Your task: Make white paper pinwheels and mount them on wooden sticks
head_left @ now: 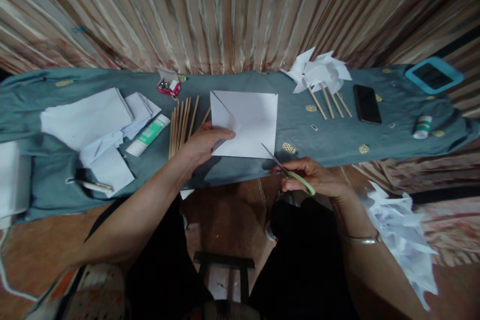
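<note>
A white square of paper [247,120] with fold creases lies on the grey-blue cloth [300,132]. My left hand [204,142] pinches its lower left corner, thumb on top. My right hand [318,177] grips green-handled scissors [288,170], whose blades point up-left and touch the paper's lower right edge.
Wooden sticks [182,125] and a glue stick [148,135] lie left of the paper, by a stack of white sheets [90,120] and a red pin box [169,87]. Finished paper pinwheels [318,75], a black phone [366,104], a small glue bottle [422,126] and a blue tablet [433,75] lie right. Paper scraps [405,235] are on the floor.
</note>
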A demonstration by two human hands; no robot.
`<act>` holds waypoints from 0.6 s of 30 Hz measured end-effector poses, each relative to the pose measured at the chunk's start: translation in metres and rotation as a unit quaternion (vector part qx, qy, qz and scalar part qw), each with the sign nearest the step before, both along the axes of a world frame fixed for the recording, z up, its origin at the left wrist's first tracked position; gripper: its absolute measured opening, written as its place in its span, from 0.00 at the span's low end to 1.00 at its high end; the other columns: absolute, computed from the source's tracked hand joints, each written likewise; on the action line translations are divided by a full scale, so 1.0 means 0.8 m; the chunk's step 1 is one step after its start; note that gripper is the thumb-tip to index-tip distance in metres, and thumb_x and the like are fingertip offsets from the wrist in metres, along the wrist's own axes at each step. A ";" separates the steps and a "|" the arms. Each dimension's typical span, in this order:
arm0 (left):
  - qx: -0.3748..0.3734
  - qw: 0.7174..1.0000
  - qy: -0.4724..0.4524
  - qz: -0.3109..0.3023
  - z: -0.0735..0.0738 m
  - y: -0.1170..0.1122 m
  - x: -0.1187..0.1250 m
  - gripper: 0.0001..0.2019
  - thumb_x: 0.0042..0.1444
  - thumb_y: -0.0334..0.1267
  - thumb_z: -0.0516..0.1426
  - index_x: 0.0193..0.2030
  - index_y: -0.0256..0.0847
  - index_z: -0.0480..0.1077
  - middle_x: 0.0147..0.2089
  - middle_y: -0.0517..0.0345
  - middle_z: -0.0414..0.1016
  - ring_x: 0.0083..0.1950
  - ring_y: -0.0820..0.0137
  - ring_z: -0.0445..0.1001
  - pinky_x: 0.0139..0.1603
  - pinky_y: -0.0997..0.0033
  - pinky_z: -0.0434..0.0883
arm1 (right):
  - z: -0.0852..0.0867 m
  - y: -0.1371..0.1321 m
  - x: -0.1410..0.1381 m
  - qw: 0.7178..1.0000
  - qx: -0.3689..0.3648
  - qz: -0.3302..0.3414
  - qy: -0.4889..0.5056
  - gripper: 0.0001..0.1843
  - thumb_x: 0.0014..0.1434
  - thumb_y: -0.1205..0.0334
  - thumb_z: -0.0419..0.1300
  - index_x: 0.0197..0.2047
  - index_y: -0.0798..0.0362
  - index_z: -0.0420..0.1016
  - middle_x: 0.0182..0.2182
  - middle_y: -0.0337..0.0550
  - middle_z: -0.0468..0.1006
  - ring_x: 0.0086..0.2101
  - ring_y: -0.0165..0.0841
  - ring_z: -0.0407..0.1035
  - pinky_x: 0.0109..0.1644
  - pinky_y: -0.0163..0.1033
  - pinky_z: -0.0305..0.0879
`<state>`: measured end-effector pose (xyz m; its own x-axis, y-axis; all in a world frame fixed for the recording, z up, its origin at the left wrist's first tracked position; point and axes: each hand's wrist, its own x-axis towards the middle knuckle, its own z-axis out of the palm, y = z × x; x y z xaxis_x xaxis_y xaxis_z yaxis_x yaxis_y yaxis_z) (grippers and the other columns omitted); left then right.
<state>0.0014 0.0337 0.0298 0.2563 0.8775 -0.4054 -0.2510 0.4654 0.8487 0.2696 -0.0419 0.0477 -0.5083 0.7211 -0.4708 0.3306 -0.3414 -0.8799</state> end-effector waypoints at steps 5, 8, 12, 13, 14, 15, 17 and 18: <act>0.003 1.000 0.000 0.008 0.002 -0.001 -0.001 0.13 0.30 0.30 0.65 0.29 0.40 0.75 0.25 0.64 0.77 0.29 0.69 0.76 0.35 0.69 0.73 | 0.002 0.001 -0.001 1.000 -0.015 -0.014 0.005 0.25 0.43 0.49 0.74 0.43 0.54 0.81 0.23 0.31 0.70 0.23 0.22 0.61 0.25 0.29 0.60; 0.001 1.000 0.005 0.010 0.002 -0.001 -0.001 0.12 0.31 0.30 0.64 0.28 0.41 0.75 0.24 0.64 0.77 0.29 0.69 0.77 0.34 0.69 0.73 | 0.002 0.001 -0.001 0.999 -0.021 -0.021 0.013 0.24 0.43 0.50 0.74 0.42 0.53 0.81 0.23 0.32 0.70 0.23 0.22 0.60 0.25 0.30 0.60; 0.008 1.000 -0.006 0.013 0.001 -0.003 0.001 0.14 0.30 0.30 0.65 0.30 0.41 0.76 0.26 0.64 0.78 0.30 0.68 0.77 0.35 0.68 0.73 | 0.000 0.001 -0.002 1.000 -0.009 -0.022 0.004 0.25 0.43 0.49 0.74 0.42 0.54 0.81 0.23 0.32 0.70 0.24 0.23 0.60 0.26 0.30 0.59; 0.009 1.000 -0.009 0.012 0.000 -0.004 0.002 0.15 0.29 0.30 0.66 0.31 0.40 0.76 0.26 0.63 0.78 0.30 0.68 0.77 0.36 0.68 0.73 | 0.000 0.001 -0.003 1.000 -0.005 -0.020 -0.002 0.26 0.42 0.48 0.74 0.42 0.54 0.81 0.23 0.32 0.69 0.24 0.23 0.60 0.26 0.30 0.59; 0.007 1.000 -0.010 0.011 0.000 -0.005 0.002 0.16 0.29 0.31 0.66 0.31 0.40 0.76 0.27 0.62 0.79 0.30 0.68 0.77 0.36 0.68 0.73 | 0.000 0.002 -0.003 1.000 0.000 -0.017 -0.007 0.26 0.43 0.48 0.74 0.42 0.55 0.81 0.23 0.32 0.69 0.24 0.23 0.60 0.26 0.30 0.58; 0.004 1.000 -0.007 0.010 -0.001 -0.006 0.003 0.16 0.29 0.31 0.67 0.31 0.39 0.76 0.27 0.61 0.79 0.30 0.68 0.77 0.37 0.68 0.73 | 0.000 0.002 -0.004 1.000 0.004 -0.015 -0.010 0.27 0.43 0.47 0.73 0.43 0.55 0.80 0.23 0.32 0.68 0.24 0.23 0.59 0.26 0.31 0.58; 0.000 1.000 0.000 0.011 -0.003 -0.007 0.004 0.15 0.28 0.31 0.67 0.30 0.39 0.76 0.28 0.60 0.79 0.30 0.68 0.76 0.36 0.68 0.73 | 0.001 0.002 -0.005 1.000 0.008 -0.017 -0.012 0.27 0.43 0.47 0.73 0.43 0.56 0.80 0.22 0.32 0.68 0.24 0.23 0.59 0.26 0.31 0.57; 0.001 1.000 0.001 0.011 -0.004 -0.007 0.004 0.15 0.28 0.31 0.67 0.29 0.39 0.76 0.28 0.60 0.79 0.30 0.68 0.76 0.37 0.68 0.73 | 0.002 0.002 -0.006 1.000 0.007 -0.019 -0.011 0.27 0.43 0.47 0.73 0.43 0.56 0.80 0.22 0.31 0.68 0.24 0.23 0.59 0.26 0.31 0.57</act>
<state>0.0043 0.0285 0.0267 0.2355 0.8839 -0.4040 -0.2604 0.4578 0.8500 0.2650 -0.0406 0.0493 -0.4700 0.7467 -0.4708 0.3365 -0.3415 -0.8776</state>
